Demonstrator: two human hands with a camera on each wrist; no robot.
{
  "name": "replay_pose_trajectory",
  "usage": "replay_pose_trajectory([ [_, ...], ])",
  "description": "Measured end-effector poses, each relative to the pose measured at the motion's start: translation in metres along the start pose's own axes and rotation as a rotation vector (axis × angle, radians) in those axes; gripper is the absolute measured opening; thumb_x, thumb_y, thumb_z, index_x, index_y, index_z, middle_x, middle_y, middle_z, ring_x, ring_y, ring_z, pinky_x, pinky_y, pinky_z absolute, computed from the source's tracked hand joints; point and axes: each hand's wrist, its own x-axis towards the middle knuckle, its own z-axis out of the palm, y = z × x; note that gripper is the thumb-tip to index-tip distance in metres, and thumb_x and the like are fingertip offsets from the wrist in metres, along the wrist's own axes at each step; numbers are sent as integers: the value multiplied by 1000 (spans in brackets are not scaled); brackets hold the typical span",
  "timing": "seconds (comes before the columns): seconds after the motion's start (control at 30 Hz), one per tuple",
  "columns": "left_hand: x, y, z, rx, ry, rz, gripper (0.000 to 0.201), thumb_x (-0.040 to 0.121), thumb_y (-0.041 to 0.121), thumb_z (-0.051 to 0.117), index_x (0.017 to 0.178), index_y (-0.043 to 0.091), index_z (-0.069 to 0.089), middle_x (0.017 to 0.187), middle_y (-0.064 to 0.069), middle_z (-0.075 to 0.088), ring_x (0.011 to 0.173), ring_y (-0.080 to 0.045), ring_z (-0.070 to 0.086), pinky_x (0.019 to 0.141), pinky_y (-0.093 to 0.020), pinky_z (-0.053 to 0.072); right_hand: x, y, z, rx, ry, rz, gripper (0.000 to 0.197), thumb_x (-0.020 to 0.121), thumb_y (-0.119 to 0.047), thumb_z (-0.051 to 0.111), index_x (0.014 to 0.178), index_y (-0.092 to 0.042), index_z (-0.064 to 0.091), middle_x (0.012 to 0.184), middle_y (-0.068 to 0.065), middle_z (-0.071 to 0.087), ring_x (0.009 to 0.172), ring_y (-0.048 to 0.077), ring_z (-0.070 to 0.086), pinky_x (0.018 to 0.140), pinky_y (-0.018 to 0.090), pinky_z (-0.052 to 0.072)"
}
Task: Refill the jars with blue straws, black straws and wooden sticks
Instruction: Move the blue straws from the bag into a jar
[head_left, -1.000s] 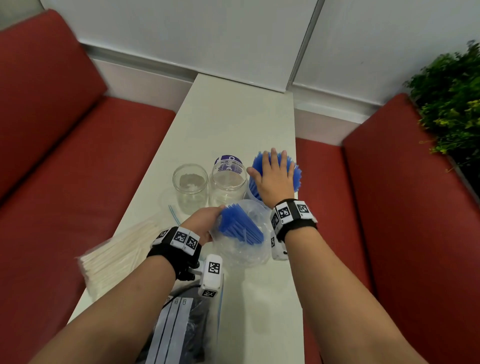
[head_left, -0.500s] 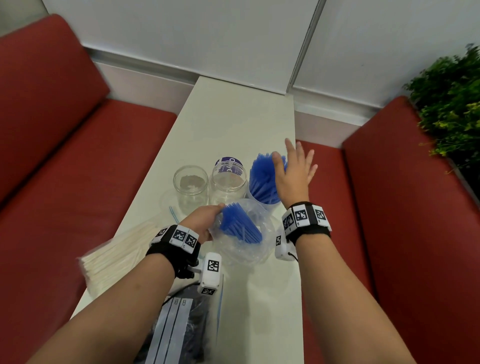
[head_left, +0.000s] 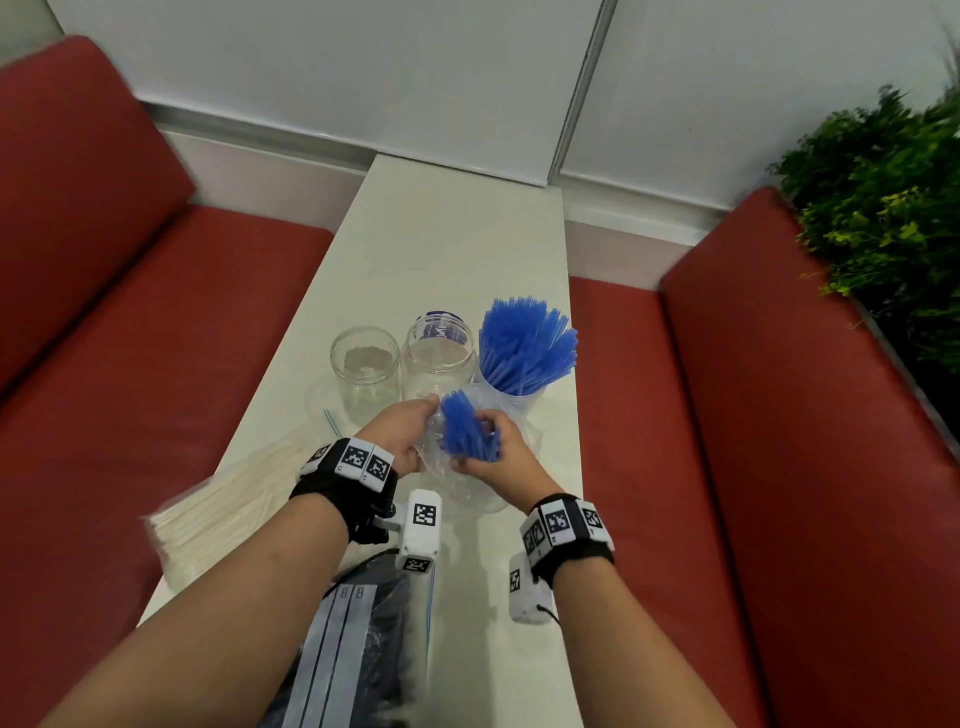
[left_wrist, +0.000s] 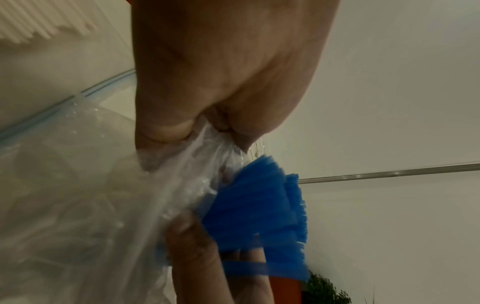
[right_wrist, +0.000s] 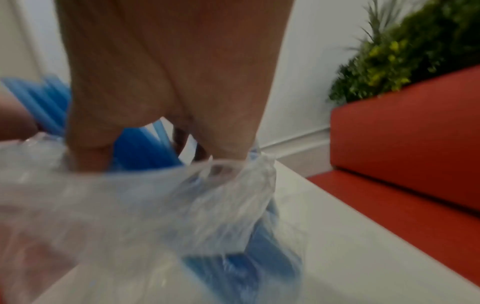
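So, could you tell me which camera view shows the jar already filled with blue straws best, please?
The head view: the filled jar stands whole at the right end of the jar row, its straws fanned out. The right wrist view catches only blurred blue straws at its left edge, likely that jar's, behind the right hand. The left wrist view does not show it.

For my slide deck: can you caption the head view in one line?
Left hand holds the bag while the right hand grips blue straws beside three jars, one already filled.
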Motion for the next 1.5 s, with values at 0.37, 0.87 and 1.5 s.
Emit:
replay_pose_trajectory([
  [0.37,-10,1,-5,30,4,31,37,108,33,48,130,5,62,124,-18,71,118,-37,66,99,-52,54,-3,-2,4,152,255,-117,32,98,-13,62,129,-18,60,118,-6,68,107,0,62,92,13,47],
  [0.87,-14,-1,-12,24,23,8,38,107,33,50,134,7,57,120,-17,72,109,-34,70,85,-48,58,-7,-14,-7,274,365,-122,12,98,-19,63,110,-21,67,104,-2,73,101,13,68,89,24,53],
  [1.5,-6,-2,-10,39,14,-12,37,107,34,50,129,7,62,114,-17,75,103,-34,72,82,-46,59,-6,-13,-2,456,322,-13,36,96,-11,65,128,-17,51,117,13,67,110,28,67,100,43,53],
])
